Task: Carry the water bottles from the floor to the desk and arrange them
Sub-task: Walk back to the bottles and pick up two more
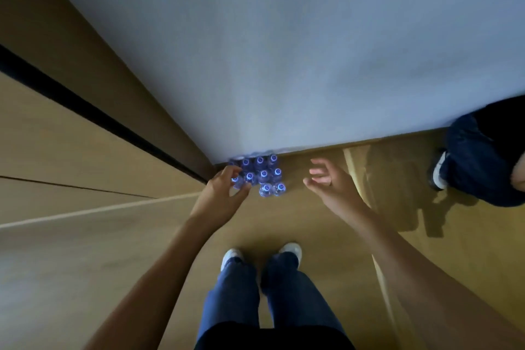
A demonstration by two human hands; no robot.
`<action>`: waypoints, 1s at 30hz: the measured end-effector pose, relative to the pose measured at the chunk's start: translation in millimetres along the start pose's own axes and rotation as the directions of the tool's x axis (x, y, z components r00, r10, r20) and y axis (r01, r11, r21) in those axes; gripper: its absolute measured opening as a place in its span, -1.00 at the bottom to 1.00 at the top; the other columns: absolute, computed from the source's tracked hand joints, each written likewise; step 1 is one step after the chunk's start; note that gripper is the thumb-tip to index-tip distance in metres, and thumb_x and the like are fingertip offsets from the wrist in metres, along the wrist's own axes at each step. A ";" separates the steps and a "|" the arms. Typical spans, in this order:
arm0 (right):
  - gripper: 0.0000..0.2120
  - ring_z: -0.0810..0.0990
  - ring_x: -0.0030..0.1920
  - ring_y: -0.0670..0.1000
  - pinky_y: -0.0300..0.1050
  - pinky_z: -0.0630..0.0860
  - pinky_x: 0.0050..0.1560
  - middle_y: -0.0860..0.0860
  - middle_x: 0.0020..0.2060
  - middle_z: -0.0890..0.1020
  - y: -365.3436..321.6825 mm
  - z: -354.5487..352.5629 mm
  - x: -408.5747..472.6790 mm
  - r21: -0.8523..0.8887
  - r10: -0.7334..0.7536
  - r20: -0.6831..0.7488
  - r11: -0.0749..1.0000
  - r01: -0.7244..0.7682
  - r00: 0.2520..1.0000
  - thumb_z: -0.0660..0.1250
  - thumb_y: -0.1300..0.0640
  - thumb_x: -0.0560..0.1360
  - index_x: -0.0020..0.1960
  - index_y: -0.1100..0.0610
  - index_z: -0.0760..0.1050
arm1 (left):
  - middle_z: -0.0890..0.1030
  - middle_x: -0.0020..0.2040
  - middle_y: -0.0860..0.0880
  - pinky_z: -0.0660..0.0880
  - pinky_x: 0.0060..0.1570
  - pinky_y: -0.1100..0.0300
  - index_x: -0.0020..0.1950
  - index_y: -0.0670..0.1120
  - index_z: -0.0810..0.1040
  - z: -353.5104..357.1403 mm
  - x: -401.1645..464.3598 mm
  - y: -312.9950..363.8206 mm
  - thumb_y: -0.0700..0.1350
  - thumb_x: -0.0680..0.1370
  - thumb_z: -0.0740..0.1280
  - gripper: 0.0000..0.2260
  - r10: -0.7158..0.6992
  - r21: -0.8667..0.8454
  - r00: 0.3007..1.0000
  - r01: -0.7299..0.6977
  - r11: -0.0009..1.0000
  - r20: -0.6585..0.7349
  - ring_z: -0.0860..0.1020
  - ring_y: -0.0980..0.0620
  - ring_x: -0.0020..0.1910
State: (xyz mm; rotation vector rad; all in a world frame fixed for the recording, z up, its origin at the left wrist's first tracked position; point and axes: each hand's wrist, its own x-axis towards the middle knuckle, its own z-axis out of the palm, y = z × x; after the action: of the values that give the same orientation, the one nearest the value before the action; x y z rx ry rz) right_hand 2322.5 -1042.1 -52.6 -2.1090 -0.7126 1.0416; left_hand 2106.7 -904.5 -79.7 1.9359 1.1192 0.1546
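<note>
Several small water bottles [264, 175] with pale caps stand upright in a tight cluster on the wooden floor, in the corner where the white wall meets a wooden panel. My left hand [224, 193] reaches down at the cluster's left side, fingers and thumb curled around the nearest bottle [236, 181]. My right hand [326, 185] hovers to the right of the cluster, fingers spread and relaxed, holding nothing and apart from the bottles. The desk is not in view.
A white wall [284, 51] rises behind the bottles. Wooden panels [71, 136] with a dark gap run along the left. My feet [261, 253] stand just behind the bottles. Another person's leg and shoe [466, 165] stand at the right edge.
</note>
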 end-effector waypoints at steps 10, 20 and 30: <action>-0.55 0.54 0.17 -0.04 -0.26 0.43 0.03 0.04 0.26 0.55 84.4 40.1 76.7 -0.088 0.010 0.087 0.996 -0.002 0.996 0.42 0.13 0.52 0.37 0.13 0.41 | 0.58 0.19 -0.06 0.39 0.08 0.23 0.29 -0.09 0.47 79.5 56.5 -68.2 -0.01 0.54 0.39 -0.64 -0.098 -0.005 0.994 0.099 0.995 0.055 0.53 0.01 0.20; -0.53 0.51 0.21 -0.02 -0.19 0.41 0.13 0.01 0.29 0.52 263.2 140.3 201.7 -0.122 0.019 0.090 0.992 -0.008 0.996 0.45 0.13 0.49 0.36 0.13 0.42 | 0.54 0.28 -0.06 0.39 0.08 0.17 0.33 -0.07 0.45 241.2 136.2 -219.7 0.04 0.53 0.39 -0.59 -0.059 0.054 0.996 0.055 0.997 0.068 0.50 -0.04 0.25; -0.43 0.48 0.26 0.01 -0.16 0.38 0.16 0.02 0.27 0.49 442.5 225.3 312.1 -0.146 -0.003 0.126 0.989 0.021 0.992 0.51 0.17 0.43 0.37 0.15 0.38 | 0.50 0.31 -0.05 0.38 0.17 0.15 0.36 -0.07 0.41 384.0 209.7 -368.6 0.07 0.45 0.48 -0.45 0.020 0.083 0.995 -0.028 0.996 0.096 0.46 -0.04 0.29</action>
State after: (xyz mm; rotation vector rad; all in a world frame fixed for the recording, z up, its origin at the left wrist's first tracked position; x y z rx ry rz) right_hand 2378.7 -1024.6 -636.1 -2.1746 -0.8873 1.1547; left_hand 2179.5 -904.8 -647.2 2.0105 1.0542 0.0281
